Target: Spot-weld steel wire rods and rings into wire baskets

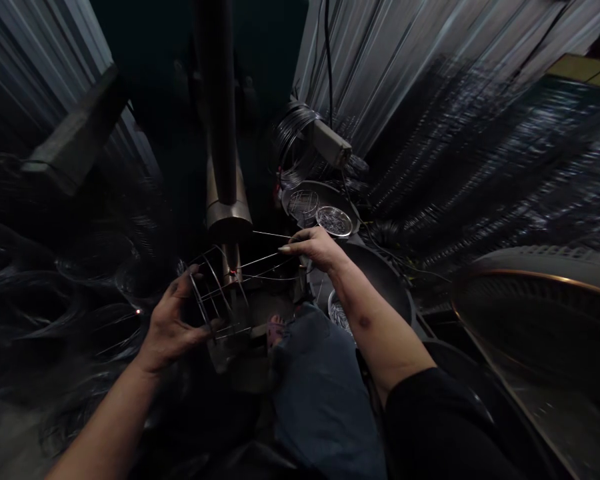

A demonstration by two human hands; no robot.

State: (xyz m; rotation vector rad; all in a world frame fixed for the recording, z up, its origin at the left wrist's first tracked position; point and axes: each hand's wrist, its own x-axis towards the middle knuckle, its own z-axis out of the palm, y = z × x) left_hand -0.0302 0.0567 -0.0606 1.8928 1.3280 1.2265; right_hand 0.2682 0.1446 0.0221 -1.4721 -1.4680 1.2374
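I have the left hand [167,327] gripping a wire frame [215,277] between thumb and fingers, the right hand [315,247] pinching a thin wire [260,261]; the frame is held near the metal cylinder [229,217].

Metal column [229,217] blocks ahead; beside it seems open

Left hand [173,319] in an open-curved grip, right hand [316,245] pinching, both forearms reaching forward.
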